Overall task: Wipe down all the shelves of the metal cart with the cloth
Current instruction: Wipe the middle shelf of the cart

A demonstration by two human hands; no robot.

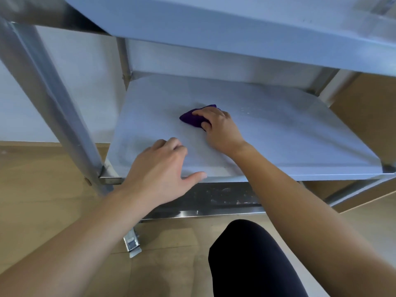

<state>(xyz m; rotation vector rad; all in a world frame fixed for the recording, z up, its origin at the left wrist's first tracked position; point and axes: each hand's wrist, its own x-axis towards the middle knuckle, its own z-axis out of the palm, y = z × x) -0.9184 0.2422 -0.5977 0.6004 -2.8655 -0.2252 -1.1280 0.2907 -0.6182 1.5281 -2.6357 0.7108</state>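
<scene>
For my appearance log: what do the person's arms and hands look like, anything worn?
Left hand and right hand are bare: no gloves, rings or watch visible. The left forearm and right forearm are bare, no sleeves in view. Black clothing covers the knee.

Bare room: wood floor point(42, 189), steel cart point(278, 136)

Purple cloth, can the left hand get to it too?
Probably yes. The left hand rests at the front of the middle shelf, and only bare shelf lies between it and the purple cloth. The right hand grips the cloth, though.
</scene>
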